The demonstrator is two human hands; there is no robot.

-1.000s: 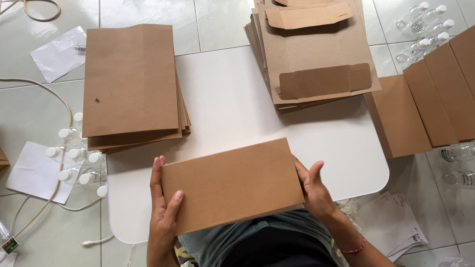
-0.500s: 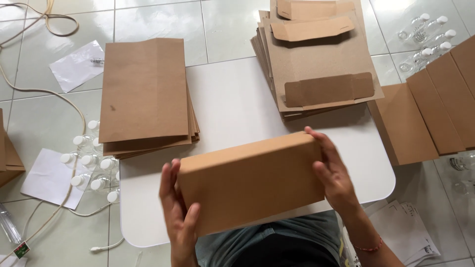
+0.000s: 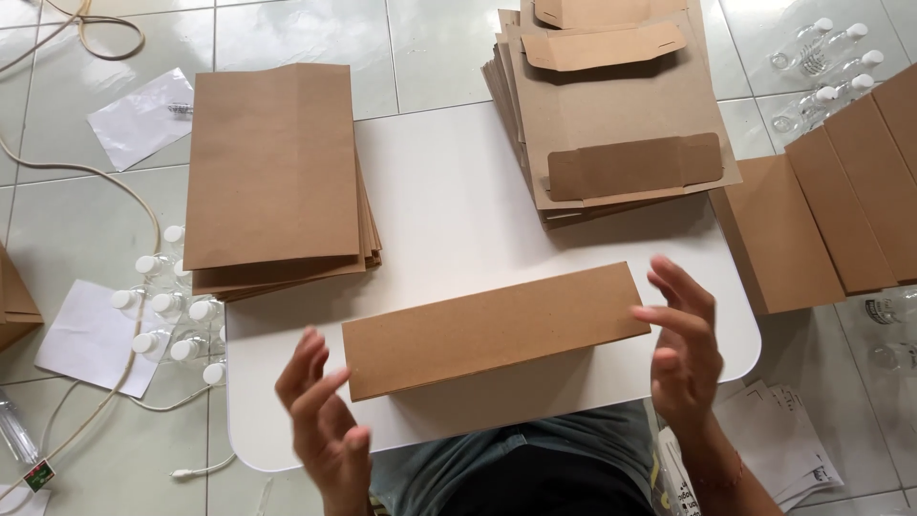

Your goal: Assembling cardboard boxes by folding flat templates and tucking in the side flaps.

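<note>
Box (image 3: pixel 492 330) of brown cardboard lies on the white table (image 3: pixel 449 201), near its front edge. Your left hand (image 3: pixel 320 411) and right hand (image 3: pixel 680 339) flank the box, fingers spread, gripping nothing.

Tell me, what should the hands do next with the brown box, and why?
Probably close both hands back onto the ends of the box. The left hand and right hand are open, fingers spread, just off its two short ends, and nothing seems to grip it. It sits at the near part of the white table.
</note>
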